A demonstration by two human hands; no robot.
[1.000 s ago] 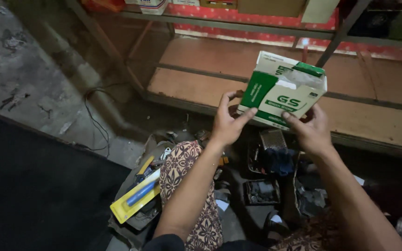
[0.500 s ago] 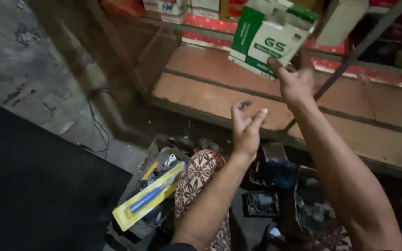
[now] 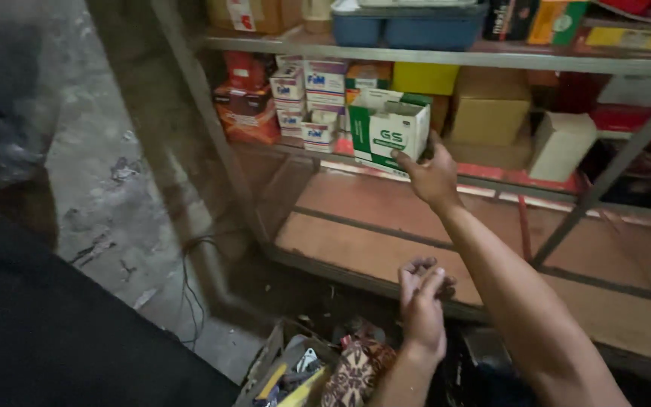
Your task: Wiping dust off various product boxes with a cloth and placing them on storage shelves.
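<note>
Green-and-white carton (image 3: 387, 130) seated on the middle shelf (image 3: 491, 181); right hand (image 3: 432, 175) fingers grip its corner, unreleased. Left hand (image 3: 420, 298) loosely curled, empty.

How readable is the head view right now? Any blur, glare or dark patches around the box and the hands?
Head view: dim, warm light; the green-and-white box and right hand on it are lit and fairly sharp; the left hand is slightly soft; the lower left is near-black shadow; no strong glare; the shelf frame bows a little toward the edges.

Green-and-white box (image 3: 387, 130); blue tub (image 3: 408, 29); yellow box (image 3: 425, 78); brown patterned cloth (image 3: 356, 371).
</note>
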